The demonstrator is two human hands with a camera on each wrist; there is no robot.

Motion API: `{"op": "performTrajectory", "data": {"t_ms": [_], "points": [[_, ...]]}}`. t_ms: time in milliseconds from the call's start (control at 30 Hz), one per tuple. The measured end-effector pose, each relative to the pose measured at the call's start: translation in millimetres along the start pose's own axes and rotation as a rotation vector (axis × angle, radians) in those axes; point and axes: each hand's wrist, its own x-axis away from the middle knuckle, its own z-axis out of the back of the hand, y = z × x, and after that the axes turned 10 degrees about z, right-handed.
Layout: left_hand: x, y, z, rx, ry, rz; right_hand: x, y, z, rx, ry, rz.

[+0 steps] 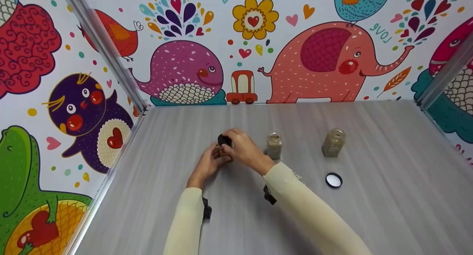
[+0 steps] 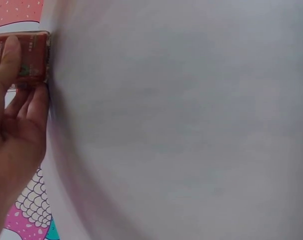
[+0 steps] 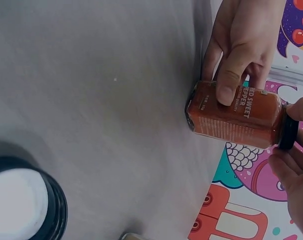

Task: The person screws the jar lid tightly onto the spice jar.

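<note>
A glass spice jar [image 3: 229, 117] with orange-red contents and "sweet pepper" lettering stands on the table, slightly tilted in the right wrist view. My left hand [image 1: 207, 164] grips its body, thumb across the label in the left wrist view. Fingers of my right hand [image 1: 245, 148] pinch the black lid [image 3: 289, 132] at the jar's top; whether it is loose, I cannot tell. In the head view the hands largely hide the jar. Just right of my right hand is a lidless glass jar [image 1: 274, 147] with greyish-brown contents.
Farther right stands a second lidless jar [image 1: 333, 143] with similar contents. In front of it a black lid [image 1: 334, 180] lies with its white liner up. The grey table [image 1: 399, 166] ends at printed cartoon walls [image 1: 251, 55] behind and at the left.
</note>
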Motion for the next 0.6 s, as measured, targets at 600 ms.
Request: {"op": "performTrajectory", "data": {"t_ms": [600], "points": [[1.0,-0.4,-2.1,-0.038,0.033,-0.019,4.7,-6,-12,0.056,0.132,0.015]]}}
